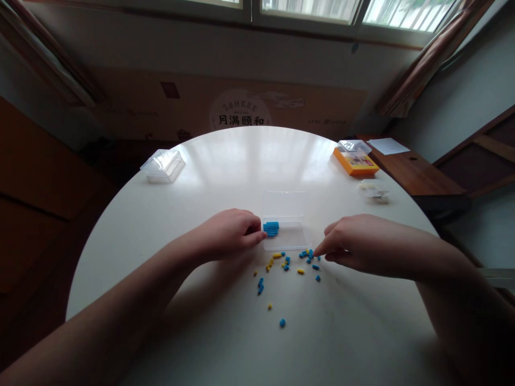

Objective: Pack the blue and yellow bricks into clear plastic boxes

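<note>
A clear plastic box [295, 236] lies on the table with its lid folded back behind it. Inside, at the left end, several blue toy bricks [271, 229] sit packed in tight rows. My left hand [235, 230] is closed at the box's left wall, its thumb and fingertips at the edge beside the bricks. In front of the box lie loose small blue bricks [316, 267] and yellow bricks [300, 272]. My right hand [350, 241] reaches in from the right, its index finger stretched down to a cluster of blue bricks and its thumb apart from it.
The round white table [161, 225] holds another clear box [164, 165] at the far left. An orange box [356, 161] with a clear lid stands at the far right, with a small clear packet [374, 191] nearer. A wooden desk [414, 171] with paper stands beyond the right edge.
</note>
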The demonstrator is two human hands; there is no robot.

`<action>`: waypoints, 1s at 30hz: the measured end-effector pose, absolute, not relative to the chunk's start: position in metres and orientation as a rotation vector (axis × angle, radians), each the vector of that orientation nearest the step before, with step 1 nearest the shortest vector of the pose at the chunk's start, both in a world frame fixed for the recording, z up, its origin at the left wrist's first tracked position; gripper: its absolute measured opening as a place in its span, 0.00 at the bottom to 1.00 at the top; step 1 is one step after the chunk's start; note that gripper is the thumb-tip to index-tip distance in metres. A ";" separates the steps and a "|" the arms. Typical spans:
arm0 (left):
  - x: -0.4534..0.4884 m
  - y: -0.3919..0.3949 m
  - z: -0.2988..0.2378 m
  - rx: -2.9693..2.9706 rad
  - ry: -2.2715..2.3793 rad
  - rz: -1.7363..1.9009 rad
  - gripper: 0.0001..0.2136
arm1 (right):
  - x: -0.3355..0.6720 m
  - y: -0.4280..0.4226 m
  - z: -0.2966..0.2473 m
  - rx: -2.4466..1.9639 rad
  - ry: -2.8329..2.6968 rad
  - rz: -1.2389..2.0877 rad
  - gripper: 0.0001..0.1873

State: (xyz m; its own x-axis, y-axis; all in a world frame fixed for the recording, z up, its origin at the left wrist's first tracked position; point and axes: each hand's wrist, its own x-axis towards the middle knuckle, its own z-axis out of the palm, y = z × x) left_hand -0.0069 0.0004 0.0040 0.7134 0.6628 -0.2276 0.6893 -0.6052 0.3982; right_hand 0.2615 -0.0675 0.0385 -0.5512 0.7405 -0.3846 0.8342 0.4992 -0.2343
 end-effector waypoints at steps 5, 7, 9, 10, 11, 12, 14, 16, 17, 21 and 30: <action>-0.006 -0.001 0.007 2.438 1.046 -0.097 0.15 | 0.261 -0.073 0.034 1.348 2.570 -0.535 0.12; -0.006 -0.001 0.008 2.426 1.050 -0.089 0.15 | 0.261 -0.075 0.033 1.359 2.603 -0.516 0.12; -0.006 -0.002 0.008 2.424 1.046 -0.079 0.15 | 0.262 -0.075 0.032 1.365 2.628 -0.500 0.12; -0.006 -0.002 0.008 2.428 1.042 -0.077 0.15 | 0.262 -0.074 0.032 1.368 2.636 -0.493 0.12; -0.006 -0.002 0.008 2.432 1.040 -0.078 0.15 | 0.261 -0.073 0.032 1.372 2.642 -0.486 0.12; -0.006 -0.002 0.008 2.438 1.041 -0.079 0.15 | 0.260 -0.071 0.033 1.380 2.647 -0.480 0.12; -0.006 -0.002 0.008 2.444 1.044 -0.082 0.15 | 0.258 -0.068 0.032 1.388 2.647 -0.476 0.12; -0.006 -0.001 0.008 2.443 1.041 -0.083 0.15 | 0.255 -0.067 0.031 1.386 2.629 -0.466 0.12; -0.006 -0.001 0.007 2.445 1.036 -0.084 0.15 | 0.253 -0.067 0.030 1.389 2.615 -0.453 0.12; -0.007 0.000 0.006 2.470 1.013 -0.079 0.15 | 0.246 -0.072 0.027 1.429 2.567 -0.378 0.11; -0.005 -0.001 0.008 2.435 1.025 -0.084 0.14 | 0.241 -0.072 0.022 1.448 2.538 -0.326 0.10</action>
State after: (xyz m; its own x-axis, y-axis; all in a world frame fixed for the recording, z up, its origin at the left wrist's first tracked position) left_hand -0.0055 -0.0011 0.0079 0.7157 0.6559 -0.2401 0.6861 -0.5960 0.4172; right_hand 0.2413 -0.0718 0.0216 -0.4999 0.8193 -0.2807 0.8637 0.4957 -0.0911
